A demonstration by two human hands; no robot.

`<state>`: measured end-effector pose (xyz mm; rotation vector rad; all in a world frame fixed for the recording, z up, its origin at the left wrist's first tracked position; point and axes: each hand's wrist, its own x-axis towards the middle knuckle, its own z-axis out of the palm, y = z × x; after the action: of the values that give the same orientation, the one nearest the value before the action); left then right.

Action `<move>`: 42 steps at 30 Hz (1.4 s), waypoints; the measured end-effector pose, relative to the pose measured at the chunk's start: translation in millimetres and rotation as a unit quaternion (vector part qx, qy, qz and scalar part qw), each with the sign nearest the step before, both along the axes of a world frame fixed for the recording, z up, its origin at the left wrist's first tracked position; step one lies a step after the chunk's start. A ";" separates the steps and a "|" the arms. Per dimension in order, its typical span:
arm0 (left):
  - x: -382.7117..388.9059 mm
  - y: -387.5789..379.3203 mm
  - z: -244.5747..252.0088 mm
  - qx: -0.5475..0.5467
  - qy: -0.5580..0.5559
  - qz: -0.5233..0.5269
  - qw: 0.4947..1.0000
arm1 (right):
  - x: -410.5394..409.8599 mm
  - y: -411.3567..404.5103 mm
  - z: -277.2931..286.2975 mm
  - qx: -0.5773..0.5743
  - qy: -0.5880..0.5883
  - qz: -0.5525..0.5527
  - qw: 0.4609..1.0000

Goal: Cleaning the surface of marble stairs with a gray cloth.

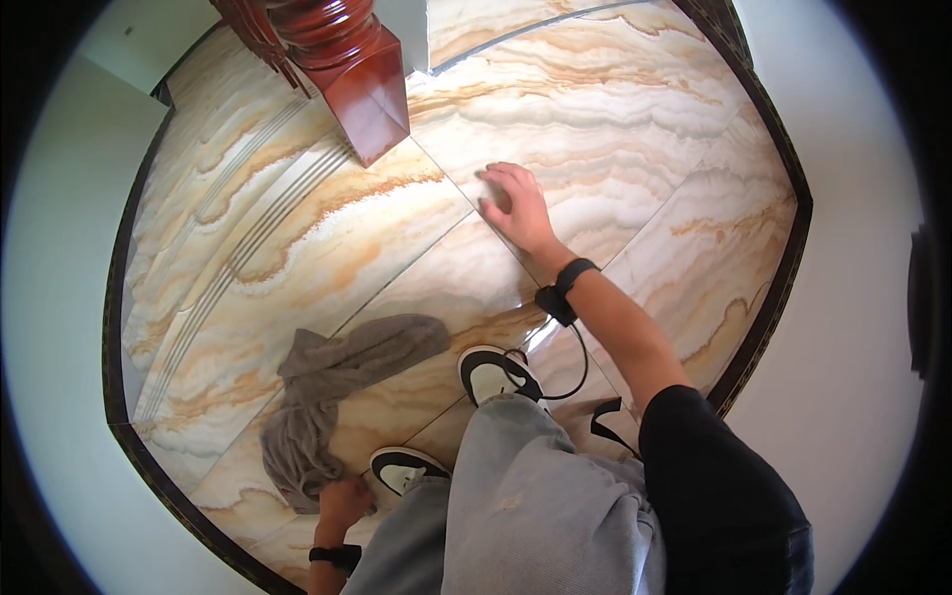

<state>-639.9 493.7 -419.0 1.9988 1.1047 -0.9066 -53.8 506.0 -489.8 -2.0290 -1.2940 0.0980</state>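
Observation:
Low at the left, my left hand point(345, 503) is at the near end of a crumpled grey towel point(357, 355), touching it. Its fingers are curled and partly hidden, so I cannot tell whether they grip the cloth. The towel trails from there over the marble-patterned floor tiles point(416, 279) in a bent, bunched strip. My right hand point(519, 208) reaches forward with nothing in it, thumb and fingers apart, low over the tiles or touching them. Both wrists wear black bands; a black cable point(584, 364) loops from the right one.
A red-brown varnished wooden post point(372, 97) stands ahead. Grooved stair edges point(245, 249) run along the left. Dark skirting point(799, 223) borders the pale walls point(848, 297). My sneakers point(491, 372) stand beside the towel, and a black strap point(611, 424) hangs beside my leg.

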 end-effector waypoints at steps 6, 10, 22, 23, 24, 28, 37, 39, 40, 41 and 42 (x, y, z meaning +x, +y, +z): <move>-3.5 -7.0 -4.7 0.009 0.028 -0.025 0.999 | 126.6 57.3 -4.3 -0.042 0.079 -0.155 0.984; -2.4 2.3 -4.5 -0.048 0.049 -0.051 0.996 | 180.5 102.4 -6.6 -0.124 0.040 -0.197 0.972; -2.0 10.6 -16.5 -0.032 0.050 -0.080 0.995 | 94.0 185.6 -2.6 -0.144 -0.156 -0.039 0.976; -5.6 8.7 -16.3 -0.034 0.052 -0.078 0.995 | 83.8 179.9 -7.8 -0.093 -0.154 -0.016 0.984; -10.7 8.3 -17.9 -0.038 0.049 -0.075 0.995 | 77.2 174.9 -11.2 -0.094 -0.152 -0.014 0.984; -14.5 9.3 -24.6 -0.074 0.080 -0.084 0.991 | 59.2 164.9 -13.4 -0.022 -0.084 0.056 0.995; 10.6 24.7 -10.6 -0.072 0.083 -0.092 0.990 | 66.9 171.6 -3.4 -0.021 -0.074 0.113 0.991; 6.7 20.9 -12.8 -0.058 0.061 -0.068 0.994 | 71.0 180.8 0.8 -0.065 0.051 0.108 0.991; 6.8 23.1 -10.7 -0.069 0.056 -0.039 0.995 | 69.8 184.7 4.6 -0.042 0.100 0.123 0.986; 6.0 23.7 -10.7 -0.080 0.051 -0.011 0.995 | 68.4 184.9 7.0 -0.044 0.099 0.125 0.986; 2.6 21.7 -14.2 -0.082 0.049 -0.009 0.995 | 67.6 183.4 8.7 -0.060 0.052 0.083 0.993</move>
<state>-637.3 515.4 -433.3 1.8491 1.0313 -1.0802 13.8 689.4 -481.1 -1.9831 -1.4194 0.3611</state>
